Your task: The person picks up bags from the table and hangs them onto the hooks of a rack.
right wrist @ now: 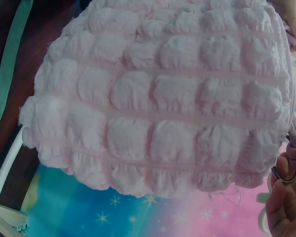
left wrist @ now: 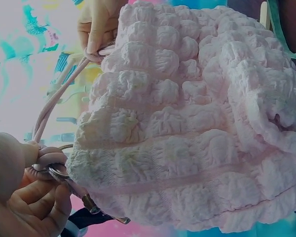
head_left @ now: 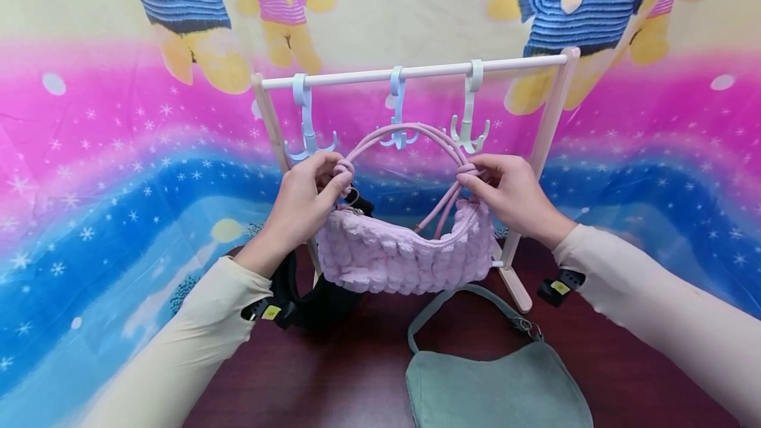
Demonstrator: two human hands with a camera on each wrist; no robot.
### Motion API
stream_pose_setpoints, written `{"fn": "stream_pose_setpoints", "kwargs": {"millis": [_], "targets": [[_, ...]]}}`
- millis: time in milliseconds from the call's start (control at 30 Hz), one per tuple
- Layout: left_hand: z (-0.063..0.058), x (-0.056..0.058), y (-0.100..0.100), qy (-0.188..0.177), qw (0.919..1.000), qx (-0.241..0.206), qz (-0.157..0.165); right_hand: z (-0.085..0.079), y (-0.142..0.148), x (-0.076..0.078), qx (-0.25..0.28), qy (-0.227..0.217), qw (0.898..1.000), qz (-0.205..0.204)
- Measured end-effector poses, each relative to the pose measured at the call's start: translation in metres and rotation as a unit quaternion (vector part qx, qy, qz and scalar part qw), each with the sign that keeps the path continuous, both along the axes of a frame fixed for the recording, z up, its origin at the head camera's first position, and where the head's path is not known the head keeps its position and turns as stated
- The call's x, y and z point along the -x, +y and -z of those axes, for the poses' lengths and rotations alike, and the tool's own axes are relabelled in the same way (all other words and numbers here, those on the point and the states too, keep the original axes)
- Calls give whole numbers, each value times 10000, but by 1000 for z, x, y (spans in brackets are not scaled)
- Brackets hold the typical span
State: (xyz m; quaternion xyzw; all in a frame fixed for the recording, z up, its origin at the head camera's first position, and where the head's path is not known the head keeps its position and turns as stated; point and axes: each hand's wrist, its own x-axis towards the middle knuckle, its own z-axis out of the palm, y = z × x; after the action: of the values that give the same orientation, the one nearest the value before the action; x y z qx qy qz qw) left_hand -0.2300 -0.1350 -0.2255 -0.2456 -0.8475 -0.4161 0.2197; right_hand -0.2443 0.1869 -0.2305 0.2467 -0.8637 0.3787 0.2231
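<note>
A puffy pink handbag [head_left: 404,256] hangs in the air between both hands, its looped strap [head_left: 410,128] arching upward. My left hand [head_left: 306,193] pinches the strap's knot at the bag's left end. At the other end, my right hand [head_left: 511,190] pinches the matching knot. The left wrist view shows the thumb and fingers of the left hand [left wrist: 32,192] about the knot, beside a metal ring. In the right wrist view the bag's quilted side [right wrist: 158,98] fills most of the picture, with the right hand [right wrist: 286,197] at its edge.
Behind the bag stands a wooden rack [head_left: 416,72] carrying a left blue hook [head_left: 306,117], a middle blue hook [head_left: 398,104] and a pale green hook [head_left: 471,107]. A green bag [head_left: 499,388] lies on the dark table [head_left: 333,375]. Something black [head_left: 321,306] sits behind the left wrist.
</note>
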Motion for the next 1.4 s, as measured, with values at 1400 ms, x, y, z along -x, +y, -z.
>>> {"fn": "stream_pose_setpoints", "kwargs": {"millis": [1400], "targets": [[4,10,8,-332,9994,-71,-88,8,-8,8,168,-626,9978,-132]]}}
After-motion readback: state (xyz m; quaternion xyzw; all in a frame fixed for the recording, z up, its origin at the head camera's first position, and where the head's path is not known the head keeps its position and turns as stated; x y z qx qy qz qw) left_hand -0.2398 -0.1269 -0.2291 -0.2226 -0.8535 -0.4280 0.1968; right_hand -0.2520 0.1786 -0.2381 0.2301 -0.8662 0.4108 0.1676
